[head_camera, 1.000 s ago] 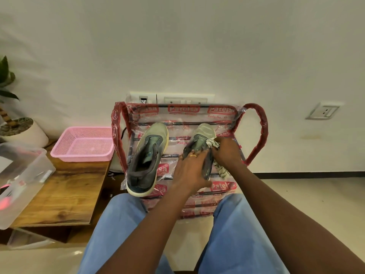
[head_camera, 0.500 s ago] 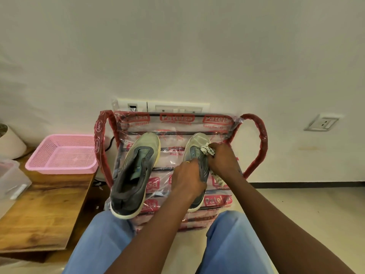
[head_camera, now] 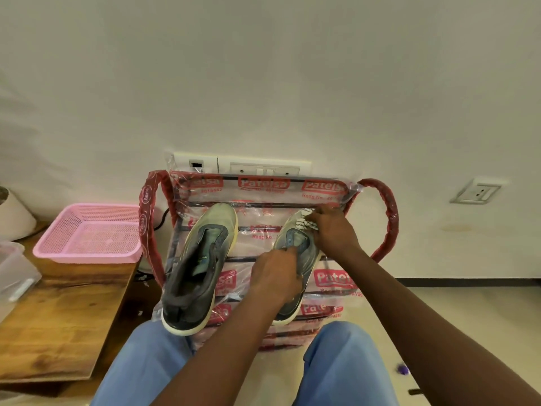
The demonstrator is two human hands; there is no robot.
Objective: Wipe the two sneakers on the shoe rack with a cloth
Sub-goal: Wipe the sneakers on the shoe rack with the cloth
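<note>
Moves wipe up from laces to toe of right-edge sneaker (head_camera: 306, 260) on shoe rack (head_camera: 265, 183), right hand (head_camera: 333, 234) bunched round cloth (head_camera: 304, 221), left hand (head_camera: 275, 276) gripping its collar; leaves left-edge sneaker (head_camera: 199, 268) probably next.

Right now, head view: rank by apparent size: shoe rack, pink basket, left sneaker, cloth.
1. shoe rack
2. left sneaker and pink basket: about alike, and the sneaker sits nearer the camera, so unranked
3. cloth, mostly hidden in the right hand
</note>
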